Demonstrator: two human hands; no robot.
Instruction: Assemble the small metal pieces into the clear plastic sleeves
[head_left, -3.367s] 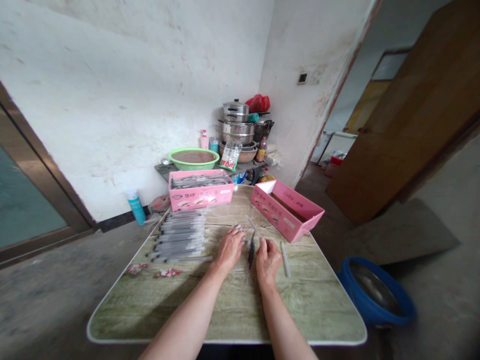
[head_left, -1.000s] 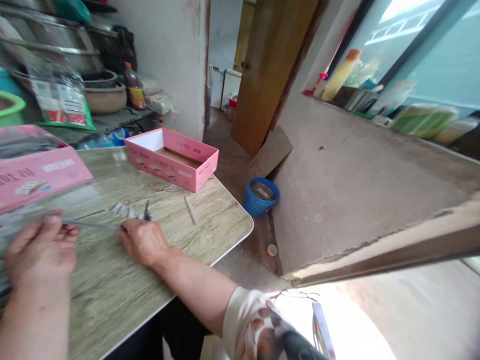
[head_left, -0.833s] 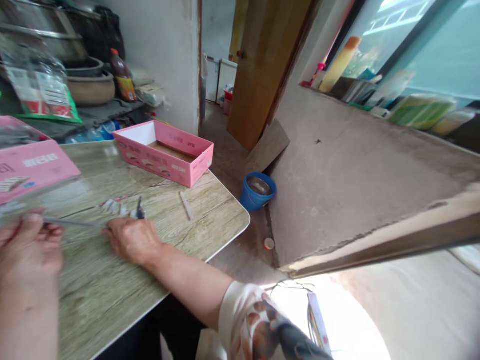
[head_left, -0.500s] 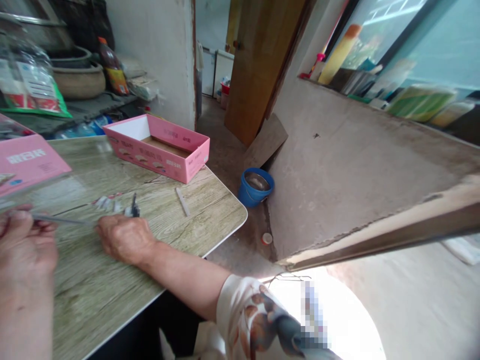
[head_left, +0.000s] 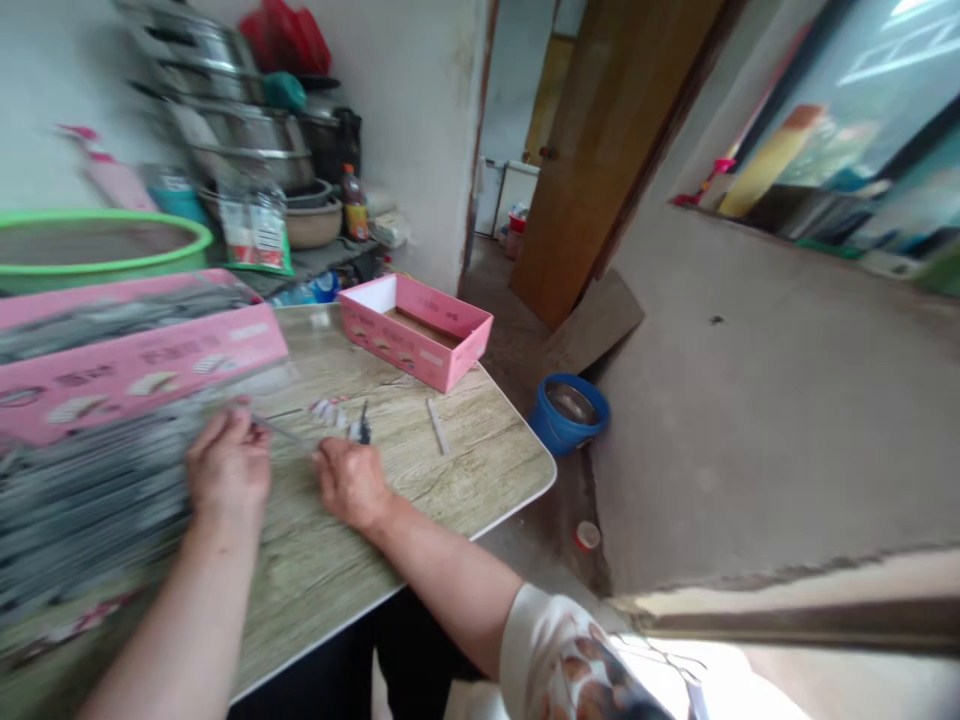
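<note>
A thin grey strip (head_left: pixel 279 431) spans the gap between my two hands above the wood-patterned table (head_left: pixel 420 490). My left hand (head_left: pixel 231 462) pinches its left end. My right hand (head_left: pixel 351 482) is closed around the other end, with its fingertips mostly hidden. Just beyond the right knuckles stands a small dark object (head_left: pixel 364 424) of unclear kind, beside small whitish pieces (head_left: pixel 330 410). Left of my left hand lies a blurred heap of grey strips (head_left: pixel 97 510). Behind it, a long pink box (head_left: pixel 157 365) holds more of them. A pale short strip (head_left: pixel 437 426) lies right of my right hand.
An open pink box (head_left: pixel 450 370) sits at the table's far right corner. A green-rimmed basin (head_left: pixel 105 215), stacked pots (head_left: pixel 247 140) and a bottle (head_left: pixel 354 205) stand behind. On the floor right of the table are a blue bucket (head_left: pixel 561 425) and a leaning board (head_left: pixel 592 325).
The view has swung left, bringing the strip heap, the filled pink box and the basin into sight. Both hands still hold the thin strip, with little visible change in their grip.
</note>
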